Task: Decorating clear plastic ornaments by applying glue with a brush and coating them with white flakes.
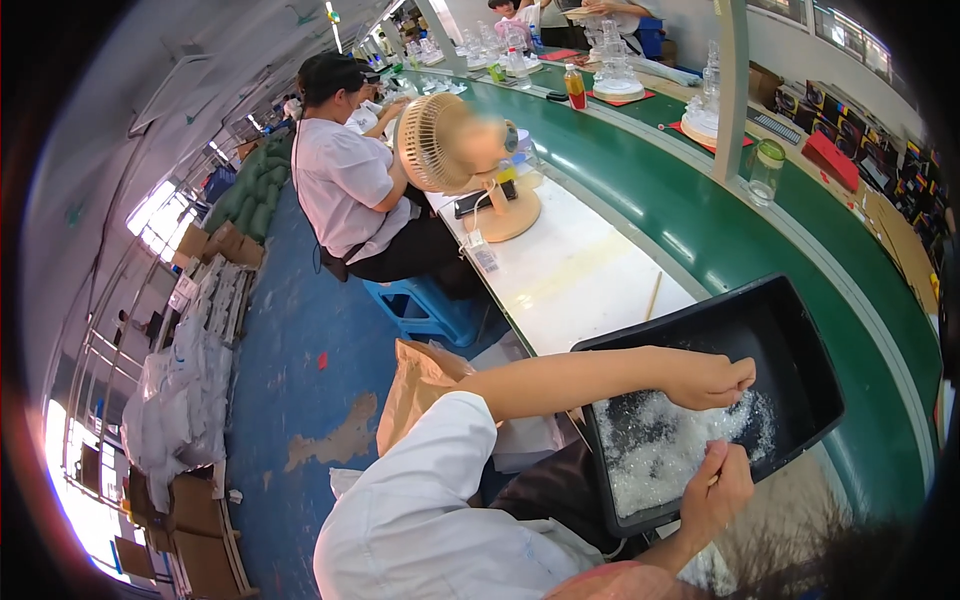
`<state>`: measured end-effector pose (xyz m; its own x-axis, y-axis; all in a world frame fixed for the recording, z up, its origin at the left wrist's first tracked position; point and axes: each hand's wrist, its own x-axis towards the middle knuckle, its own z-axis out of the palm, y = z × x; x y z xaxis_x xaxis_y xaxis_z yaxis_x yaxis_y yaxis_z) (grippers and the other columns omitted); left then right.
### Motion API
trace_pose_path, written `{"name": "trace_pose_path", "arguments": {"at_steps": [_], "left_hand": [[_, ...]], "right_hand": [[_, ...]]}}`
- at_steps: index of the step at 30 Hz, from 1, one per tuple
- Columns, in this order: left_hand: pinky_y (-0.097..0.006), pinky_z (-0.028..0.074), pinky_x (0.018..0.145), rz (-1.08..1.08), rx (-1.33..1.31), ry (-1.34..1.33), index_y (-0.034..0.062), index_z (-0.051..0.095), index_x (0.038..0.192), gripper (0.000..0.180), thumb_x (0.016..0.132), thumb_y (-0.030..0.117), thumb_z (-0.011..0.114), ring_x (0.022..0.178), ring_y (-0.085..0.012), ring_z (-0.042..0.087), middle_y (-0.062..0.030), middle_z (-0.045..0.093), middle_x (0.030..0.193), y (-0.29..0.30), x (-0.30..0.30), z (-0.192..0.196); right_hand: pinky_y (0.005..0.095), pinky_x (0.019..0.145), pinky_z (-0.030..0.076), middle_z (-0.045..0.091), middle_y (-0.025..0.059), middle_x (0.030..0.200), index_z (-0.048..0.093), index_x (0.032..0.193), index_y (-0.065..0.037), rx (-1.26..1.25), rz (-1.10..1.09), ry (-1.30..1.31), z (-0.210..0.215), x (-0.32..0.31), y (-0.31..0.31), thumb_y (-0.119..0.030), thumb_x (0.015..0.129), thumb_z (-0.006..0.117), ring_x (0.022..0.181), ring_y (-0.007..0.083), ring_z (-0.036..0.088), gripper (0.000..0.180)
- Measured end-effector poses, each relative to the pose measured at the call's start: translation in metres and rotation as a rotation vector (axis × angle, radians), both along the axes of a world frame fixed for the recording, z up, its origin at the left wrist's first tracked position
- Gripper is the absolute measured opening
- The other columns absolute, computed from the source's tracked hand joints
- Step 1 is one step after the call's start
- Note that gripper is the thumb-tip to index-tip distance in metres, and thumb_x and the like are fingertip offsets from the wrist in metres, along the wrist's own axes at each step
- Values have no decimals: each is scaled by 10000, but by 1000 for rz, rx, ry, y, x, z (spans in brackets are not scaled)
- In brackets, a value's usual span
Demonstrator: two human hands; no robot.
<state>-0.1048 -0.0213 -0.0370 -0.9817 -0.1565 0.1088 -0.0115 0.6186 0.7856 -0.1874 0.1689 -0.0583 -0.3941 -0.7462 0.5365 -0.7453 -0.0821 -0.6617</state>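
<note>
Overhead: black rectangular plastic tray [800, 330], long axis running lower-left to upper-right, w/ clear crystal bits [660, 450]; left hand [712, 378] & right hand [722, 486] both pinched shut over them.

The left arm is stretched across from the left, bare below a white sleeve, and the left hand [705, 380] is curled, fingertips pinched. The right hand [718, 487] is raised nearer, fingers pinched together.

Glossy black plastic tray [790, 330] — glassy crystals [660, 440]
</note>
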Motion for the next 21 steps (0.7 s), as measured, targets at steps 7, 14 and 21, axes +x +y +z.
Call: {"name": "trace_pose_path", "arguments": {"at_steps": [7,14,21], "left_hand": [[-506,436,677,-39,-11,-103,26,380,1067,185,1008,185,456,764,-451,587,-219,609,771,0,-2,-2],[-501,438,661,-27,-23,-25,24,376,1061,161,1001,154,449,745,-448,584,-209,607,770,-2,0,-1],[-496,436,661,-35,-26,1,24,379,1061,183,1018,183,459,737,-438,583,-200,602,761,-1,1,-3]], "right_hand": [[435,566,436,580,163,722,598,788,12,-8,9,-20,-2,-1,1,-99,966,554,639,373,571,214],[427,605,452,610,173,747,610,813,12,55,1,22,-1,-1,1,-123,994,518,663,361,594,244],[421,605,455,613,170,743,615,816,11,64,2,23,-2,-2,3,-126,993,518,662,350,600,244]]}}
